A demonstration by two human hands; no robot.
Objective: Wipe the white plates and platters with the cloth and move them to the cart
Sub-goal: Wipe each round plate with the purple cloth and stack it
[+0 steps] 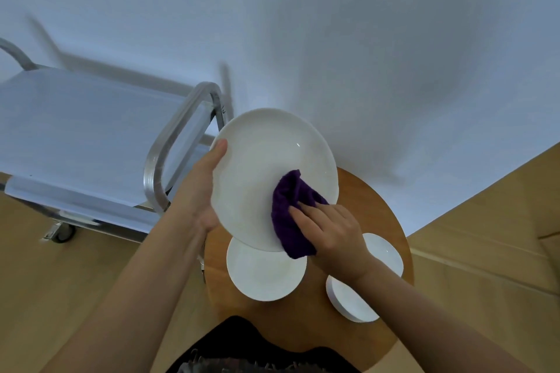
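Observation:
A large white plate (266,166) is held tilted above the round wooden table (385,221). My left hand (203,191) grips its left rim, thumb on the upper edge and fingers behind it. My right hand (330,233) holds a purple cloth (291,215) and presses it against the plate's lower right face. On the table lie a smaller round white plate (263,275), a white plate (348,300) under my right wrist, and another white dish (385,251) partly hidden behind my right hand.
A steel cart (75,136) with a flat top shelf and a curved handle (169,148) stands to the left of the table, on castors (63,232). A white wall is behind. The floor is light wood.

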